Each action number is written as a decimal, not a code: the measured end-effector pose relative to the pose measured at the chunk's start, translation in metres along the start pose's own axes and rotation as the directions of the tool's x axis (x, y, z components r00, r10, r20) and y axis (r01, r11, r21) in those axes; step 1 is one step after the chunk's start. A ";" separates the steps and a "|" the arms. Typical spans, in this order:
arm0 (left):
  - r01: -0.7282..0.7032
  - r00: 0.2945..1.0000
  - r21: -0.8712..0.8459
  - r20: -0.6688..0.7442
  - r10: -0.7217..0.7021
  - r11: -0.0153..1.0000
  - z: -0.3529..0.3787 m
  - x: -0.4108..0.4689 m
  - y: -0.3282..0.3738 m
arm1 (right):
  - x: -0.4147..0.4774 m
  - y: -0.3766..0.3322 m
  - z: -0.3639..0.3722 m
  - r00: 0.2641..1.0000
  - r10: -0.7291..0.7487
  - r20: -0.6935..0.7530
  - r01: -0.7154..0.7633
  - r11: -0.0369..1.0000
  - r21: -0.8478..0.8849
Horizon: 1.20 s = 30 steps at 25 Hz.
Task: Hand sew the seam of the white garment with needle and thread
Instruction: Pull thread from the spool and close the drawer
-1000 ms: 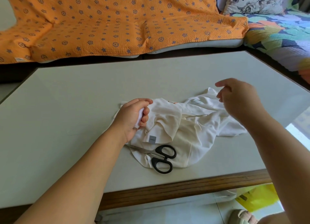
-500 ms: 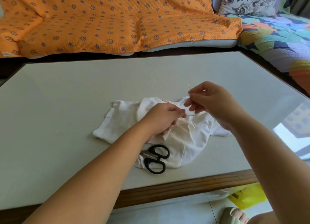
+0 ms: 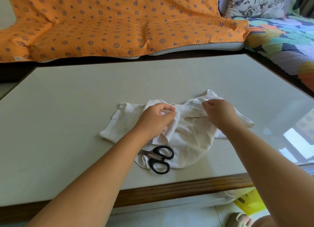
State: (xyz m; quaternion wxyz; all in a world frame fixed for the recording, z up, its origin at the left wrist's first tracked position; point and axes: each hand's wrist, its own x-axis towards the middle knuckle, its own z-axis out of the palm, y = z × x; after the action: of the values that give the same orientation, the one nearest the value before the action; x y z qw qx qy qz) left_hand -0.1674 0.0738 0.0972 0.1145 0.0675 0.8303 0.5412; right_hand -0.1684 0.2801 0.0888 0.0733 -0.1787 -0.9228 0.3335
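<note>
Fold of white garment [image 3: 186, 136] is pinched by left hand [image 3: 156, 119]; hold of curled right hand [image 3: 219, 114] cannot be told; stitches could be skewed if fold slips.

The left hand [image 3: 153, 119] pinched a fold of the white garment [image 3: 192, 136] on the counter [image 3: 68, 108]; the right hand [image 3: 219, 114] curled close beside; black scissors [image 3: 160, 159] lay on its hem.

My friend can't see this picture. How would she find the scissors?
Start at the big pale table, near its wooden front edge. A crumpled white garment lies there, and the scissors rest on its nearest part. Their black loop handles are the only dark thing on it.
</note>
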 end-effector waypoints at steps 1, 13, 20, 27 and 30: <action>-0.001 1.000 -0.039 -0.009 0.001 0.999 -0.001 -0.002 0.001 | -0.002 -0.003 -0.006 0.999 -0.006 -0.045 0.010 0.996 0.083; 0.028 0.996 -0.001 0.086 -0.028 1.000 -0.032 -0.090 -0.001 | -0.131 -0.039 -0.008 0.948 -0.225 0.225 0.021 0.750 0.661; 0.133 0.967 -0.140 0.236 -0.098 0.981 -0.043 -0.131 -0.029 | -0.205 0.011 0.069 0.314 0.105 0.943 -0.529 0.845 0.082; 0.157 0.904 0.022 0.398 -0.152 0.987 -0.042 -0.151 -0.050 | -0.204 0.063 0.128 0.450 0.405 0.796 -0.889 0.119 0.442; 0.148 0.899 0.047 0.409 -0.154 0.988 -0.041 -0.154 -0.058 | -0.208 0.064 0.138 0.479 0.400 0.781 -0.840 -0.048 0.540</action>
State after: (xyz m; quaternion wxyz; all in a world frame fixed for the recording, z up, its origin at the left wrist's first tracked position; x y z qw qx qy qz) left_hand -0.0288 -0.0224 0.0786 0.3279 0.1161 0.7943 0.4981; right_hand 0.0072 0.1652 -0.0614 -0.1939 -0.4445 -0.3562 0.7987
